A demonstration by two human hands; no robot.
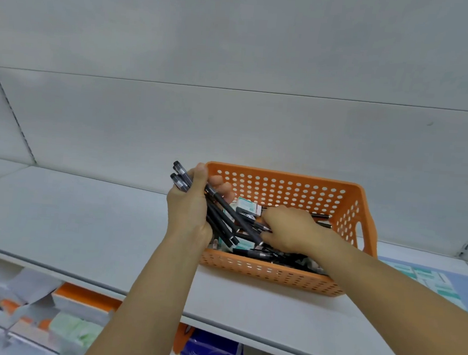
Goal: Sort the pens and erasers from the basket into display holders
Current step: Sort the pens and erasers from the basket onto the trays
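1. Blurred packaged goods [75,330] are seen on the lower shelf, nearest the viewer.
2. An orange basket [272,274] is set on the white shelf [83,221] above.
3. A bundle of black pens [221,218] is held in the left hand [189,210], its grip closed around them at the basket's left end.
4. Inside the basket, the right hand [290,230] is lowered among loose pens [263,254] and boxed erasers [248,206]; whether its grip holds anything cannot be told.
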